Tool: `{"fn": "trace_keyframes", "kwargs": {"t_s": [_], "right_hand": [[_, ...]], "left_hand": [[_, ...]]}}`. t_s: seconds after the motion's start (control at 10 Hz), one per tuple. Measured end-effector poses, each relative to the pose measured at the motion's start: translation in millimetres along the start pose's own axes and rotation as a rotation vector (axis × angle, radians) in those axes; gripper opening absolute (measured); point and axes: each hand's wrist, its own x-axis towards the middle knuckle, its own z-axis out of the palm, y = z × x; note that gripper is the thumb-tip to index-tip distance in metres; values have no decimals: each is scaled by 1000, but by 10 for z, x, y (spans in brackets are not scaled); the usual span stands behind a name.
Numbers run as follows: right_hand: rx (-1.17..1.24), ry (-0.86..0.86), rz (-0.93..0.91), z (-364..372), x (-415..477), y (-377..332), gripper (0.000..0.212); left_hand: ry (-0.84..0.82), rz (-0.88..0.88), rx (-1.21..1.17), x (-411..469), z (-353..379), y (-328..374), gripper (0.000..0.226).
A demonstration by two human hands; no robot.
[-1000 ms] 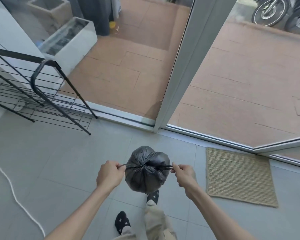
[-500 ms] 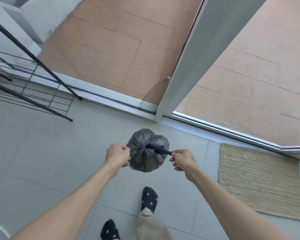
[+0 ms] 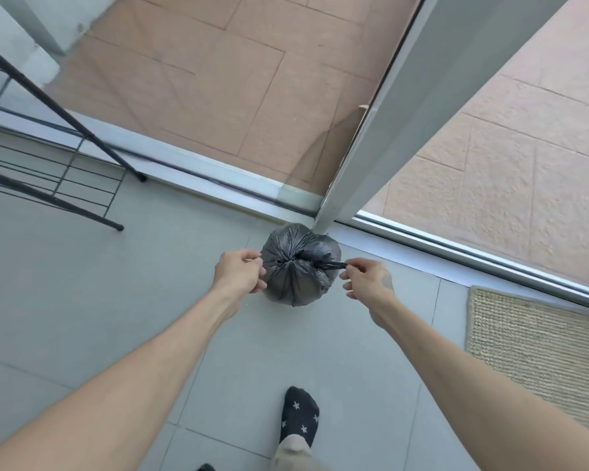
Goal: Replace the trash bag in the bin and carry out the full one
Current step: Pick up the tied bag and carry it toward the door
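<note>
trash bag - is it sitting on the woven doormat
No, the trash bag is held up between the left hand and right hand over grey floor tiles, well apart from the woven doormat at the right.

I see a black, glossy trash bag (image 3: 300,266) w/ grey floor tiles (image 3: 82,300). Sock (image 3: 300,419) is black w/ white stars; mat (image 3: 541,351) beige, woven.

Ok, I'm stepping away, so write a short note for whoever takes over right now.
Left hand: closed on the tie end at the left of the black trash bag.
Right hand: pinching the right tie end.
Bag: gathered shut on top, at the sliding door frame, doormat to the right.
Done: bag out of the bin, neck cinched.
Left: finish the knot, carry it outside. Bin not in view.
</note>
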Motion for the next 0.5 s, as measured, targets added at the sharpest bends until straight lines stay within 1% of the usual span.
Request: {"fn": "trace_keyframes", "kwargs": {"t_s": [0.1, 0.2, 0.3, 0.5], "right_hand": [[-3, -13, -1, 49, 75, 65, 25], [-7, 0, 24, 79, 108, 124, 33], [-50, -1, 41, 52, 79, 142, 45], [-5, -52, 69, -86, -127, 66, 49]], "left_hand": [[-8, -15, -13, 79, 21, -91, 22], [-18, -20, -7, 87, 10, -173, 37], [-26, -21, -11, 16, -14, -193, 47], [-42, -4, 10, -271, -101, -26, 55]]}}
